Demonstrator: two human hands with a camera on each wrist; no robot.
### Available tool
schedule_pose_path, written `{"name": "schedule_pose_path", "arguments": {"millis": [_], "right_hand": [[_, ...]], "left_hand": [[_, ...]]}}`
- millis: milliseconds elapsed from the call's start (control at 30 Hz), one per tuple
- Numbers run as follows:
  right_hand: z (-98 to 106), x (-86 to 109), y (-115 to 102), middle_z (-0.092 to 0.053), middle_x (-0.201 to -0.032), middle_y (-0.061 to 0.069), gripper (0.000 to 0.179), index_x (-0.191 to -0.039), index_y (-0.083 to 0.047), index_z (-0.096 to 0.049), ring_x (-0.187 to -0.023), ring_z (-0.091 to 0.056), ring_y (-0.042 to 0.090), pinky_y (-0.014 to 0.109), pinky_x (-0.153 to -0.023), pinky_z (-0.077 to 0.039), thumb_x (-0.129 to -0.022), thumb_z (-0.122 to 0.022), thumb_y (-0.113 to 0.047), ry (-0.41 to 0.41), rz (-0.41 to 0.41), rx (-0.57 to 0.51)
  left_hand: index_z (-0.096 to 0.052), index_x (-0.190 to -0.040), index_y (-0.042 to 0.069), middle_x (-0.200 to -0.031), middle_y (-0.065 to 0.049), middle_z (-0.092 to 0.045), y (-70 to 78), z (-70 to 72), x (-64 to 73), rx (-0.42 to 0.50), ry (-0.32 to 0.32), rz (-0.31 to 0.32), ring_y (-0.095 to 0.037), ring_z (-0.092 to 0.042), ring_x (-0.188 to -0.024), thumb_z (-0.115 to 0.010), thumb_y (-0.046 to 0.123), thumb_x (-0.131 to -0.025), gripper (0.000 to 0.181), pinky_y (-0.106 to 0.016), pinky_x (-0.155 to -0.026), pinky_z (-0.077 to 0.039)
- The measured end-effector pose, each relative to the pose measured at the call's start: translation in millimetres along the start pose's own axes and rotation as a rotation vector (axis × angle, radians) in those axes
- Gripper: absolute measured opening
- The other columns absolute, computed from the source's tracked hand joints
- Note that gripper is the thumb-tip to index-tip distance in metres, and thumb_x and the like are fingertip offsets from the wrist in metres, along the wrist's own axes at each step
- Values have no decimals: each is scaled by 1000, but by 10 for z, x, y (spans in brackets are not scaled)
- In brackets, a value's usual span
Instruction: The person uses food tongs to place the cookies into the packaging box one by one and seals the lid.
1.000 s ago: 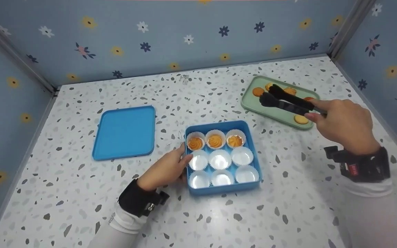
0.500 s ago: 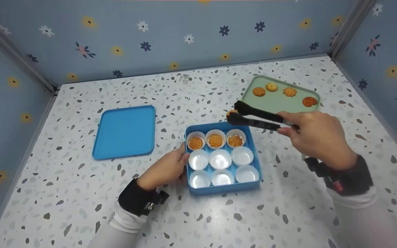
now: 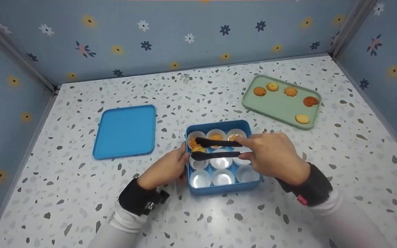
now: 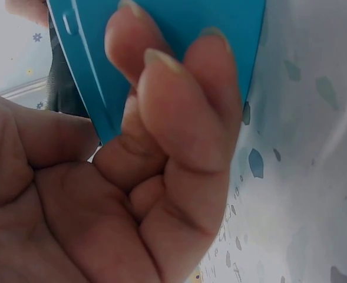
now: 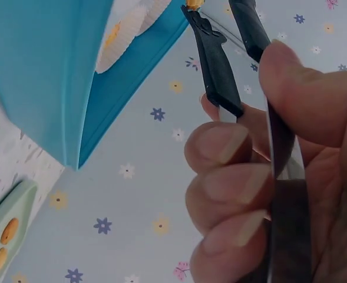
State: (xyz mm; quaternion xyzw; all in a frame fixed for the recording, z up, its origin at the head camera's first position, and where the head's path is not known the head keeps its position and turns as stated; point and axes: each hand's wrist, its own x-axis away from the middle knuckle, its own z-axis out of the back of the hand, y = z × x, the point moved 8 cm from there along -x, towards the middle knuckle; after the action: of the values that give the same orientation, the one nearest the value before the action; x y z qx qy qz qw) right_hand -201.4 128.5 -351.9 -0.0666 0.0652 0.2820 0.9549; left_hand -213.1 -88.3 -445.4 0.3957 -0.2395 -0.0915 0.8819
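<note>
A square blue box (image 3: pixel 224 188) holds white paper cups in rows. My left hand (image 3: pixel 166 167) grips its left wall, thumb at the rim; in the left wrist view, curled fingers lie against the outer side. With my right hand (image 3: pixel 276 155) I hold black-tipped tongs (image 3: pixel 219 154) over the box. Between the tong tips is a yellow cookie (image 3: pixel 198 148), above the left cup (image 3: pixel 198 164) of the middle row. Cookies sit in the back row's cups, partly covered by the tongs. The right wrist view shows the metal tong arms (image 5: pixel 290 230) between thumb and fingers.
At the back right stands a green tray (image 3: pixel 274 109) with several cookies of different shapes along its far and right sides. A flat blue lid (image 3: pixel 125 131) lies left of the box. Flower-patterned walls (image 3: pixel 164 34) border the speckled table (image 3: pixel 81 193).
My right hand has moved left and toward me, from the tray to over the box, carrying a cookie in the tongs. The left hand and the box have stayed in place.
</note>
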Motion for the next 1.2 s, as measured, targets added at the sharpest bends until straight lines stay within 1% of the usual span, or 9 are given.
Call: {"name": "schedule_pose_path", "arguments": {"millis": [100, 200, 300, 400, 567, 767, 967, 1067, 1200], "right_hand": [[-47, -5, -63, -58, -64, -4, 38, -118, -20, -73, -47, -44, 15, 29, -38, -29, -82, -82, -31, 24, 36, 15], [-71, 2, -99, -61, -67, -3, 36, -113, -19, -73, -47, -45, 15, 29, -38, -30, -80, -84, -29, 57, 71, 35], [-92, 6, -123, -59, -66, -3, 34, -110, -18, -72, -45, -44, 15, 28, -37, -30, -80, -84, -28, 59, 91, 49], [-121, 1, -143, -58, -65, -3, 33, -109, -18, -72, -45, -41, 15, 28, -37, -29, -80, -83, -29, 39, 94, 47], [-145, -7, -173, -60, -68, -3, 34, -112, -18, -73, -45, -39, 14, 27, -37, -28, -81, -82, -29, 15, 94, 41], [-159, -9, -173, -60, -69, -3, 37, -115, -18, -72, -47, -41, 14, 28, -39, -30, -81, -81, -31, -28, 68, 40], [-179, -8, -152, -63, -73, -1, 41, -118, -18, -71, -51, -46, 16, 29, -41, -33, -81, -81, -36, -76, 34, 33], [-172, -6, -153, -63, -74, 0, 43, -118, -18, -71, -51, -47, 16, 29, -41, -34, -81, -81, -37, -72, 38, 32], [-96, 15, -140, -62, -73, 0, 43, -118, -16, -71, -51, -49, 17, 31, -40, -35, -81, -81, -35, -30, 60, 28]], "left_hand": [[-11, -157, 3, -72, -13, -61, -1, -4, -6, 1, -4, 5, -27, -60, -58, -37, 28, -109, 60, -36, -57, -49], [-12, -157, 2, -71, -14, -62, 11, -4, -10, -1, -8, -6, -28, -61, -58, -37, 27, -109, 60, -36, -57, -49], [-12, -157, 2, -70, -14, -61, 25, 0, -5, -2, -10, -16, -27, -61, -57, -37, 27, -109, 60, -36, -57, -49], [-13, -158, 3, -70, -14, -62, 28, 0, -2, 3, -8, -15, -27, -61, -57, -37, 28, -109, 60, -36, -57, -50], [-13, -158, 5, -71, -14, -61, 28, -3, 3, 9, -6, -16, -29, -61, -58, -37, 30, -109, 61, -37, -57, -50], [-11, -158, 4, -70, -11, -60, 32, 1, 10, 2, -5, -9, -27, -61, -58, -37, 31, -109, 61, -37, -55, -50], [-10, -158, 4, -70, -10, -58, 22, -1, 6, 7, -6, -2, -27, -61, -57, -36, 30, -109, 61, -37, -54, -50], [-10, -158, 4, -70, -10, -58, 20, -3, 5, 8, -7, -7, -27, -61, -56, -36, 29, -109, 60, -37, -54, -50], [-12, -157, 2, -72, -11, -59, 10, 0, 3, 2, 1, -13, -27, -61, -56, -37, 26, -109, 59, -36, -55, -50]]}}
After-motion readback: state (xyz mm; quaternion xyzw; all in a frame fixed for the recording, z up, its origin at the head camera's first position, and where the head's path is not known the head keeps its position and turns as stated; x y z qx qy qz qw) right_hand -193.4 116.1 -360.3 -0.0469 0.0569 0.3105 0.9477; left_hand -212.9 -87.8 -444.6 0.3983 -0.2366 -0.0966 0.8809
